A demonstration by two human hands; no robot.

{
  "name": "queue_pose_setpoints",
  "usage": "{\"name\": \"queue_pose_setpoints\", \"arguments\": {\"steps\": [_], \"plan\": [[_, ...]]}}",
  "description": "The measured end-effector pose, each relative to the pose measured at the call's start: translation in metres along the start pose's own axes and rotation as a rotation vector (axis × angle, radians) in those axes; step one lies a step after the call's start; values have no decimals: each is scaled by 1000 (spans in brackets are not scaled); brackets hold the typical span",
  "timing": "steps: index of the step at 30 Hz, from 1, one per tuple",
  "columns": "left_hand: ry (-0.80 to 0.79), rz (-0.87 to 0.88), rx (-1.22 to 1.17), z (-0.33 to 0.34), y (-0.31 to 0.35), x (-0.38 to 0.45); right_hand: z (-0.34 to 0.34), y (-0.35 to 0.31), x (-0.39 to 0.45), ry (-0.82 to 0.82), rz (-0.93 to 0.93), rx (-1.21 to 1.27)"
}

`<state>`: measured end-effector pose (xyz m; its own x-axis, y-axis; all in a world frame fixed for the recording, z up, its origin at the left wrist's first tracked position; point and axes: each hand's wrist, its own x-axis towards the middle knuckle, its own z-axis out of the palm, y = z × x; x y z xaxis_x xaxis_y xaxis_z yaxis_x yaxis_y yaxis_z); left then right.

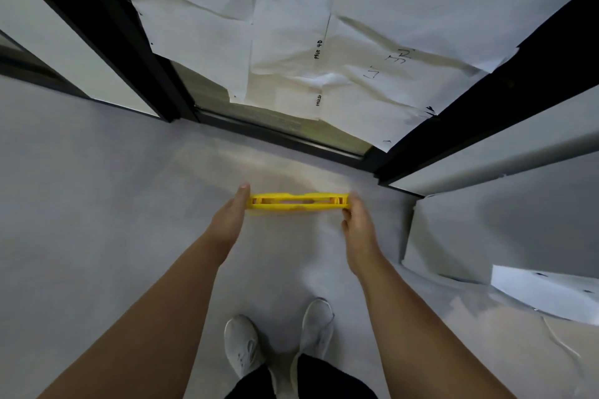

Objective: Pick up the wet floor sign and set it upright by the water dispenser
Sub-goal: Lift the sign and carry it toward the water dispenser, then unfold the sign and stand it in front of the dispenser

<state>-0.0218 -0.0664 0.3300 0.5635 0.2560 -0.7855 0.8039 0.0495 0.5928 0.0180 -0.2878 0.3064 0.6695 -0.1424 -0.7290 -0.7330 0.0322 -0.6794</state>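
Note:
The yellow wet floor sign (pixel 296 202) is seen from straight above as a narrow folded bar, its top edge toward me, over the grey floor. My left hand (pixel 231 217) grips its left end, thumb along the top. At the sign's right end my right hand (pixel 356 223) holds on with curled fingers. Whether the sign's feet touch the floor is hidden from this angle. No water dispenser is in view.
A glass door (pixel 291 42) covered with white paper sheets stands ahead, framed by black posts (pixel 142 52). A white panel (pixel 502 230) and loose paper (pixel 544 295) lie at the right. My two white shoes (pixel 278 340) are below on the grey floor (pixel 97 188).

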Motion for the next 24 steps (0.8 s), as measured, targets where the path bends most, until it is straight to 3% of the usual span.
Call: {"name": "queue_pose_setpoints", "arguments": {"steps": [8, 17, 24], "plan": [[44, -16, 127, 29, -21, -55, -44, 4, -35, -10, 126, -203], [-31, 34, 296, 56, -53, -109, -97, 50, -103, 32, -19, -122], [-105, 72, 365, 76, -115, -159, -150, 109, -157, 93, -5, -155]]}}
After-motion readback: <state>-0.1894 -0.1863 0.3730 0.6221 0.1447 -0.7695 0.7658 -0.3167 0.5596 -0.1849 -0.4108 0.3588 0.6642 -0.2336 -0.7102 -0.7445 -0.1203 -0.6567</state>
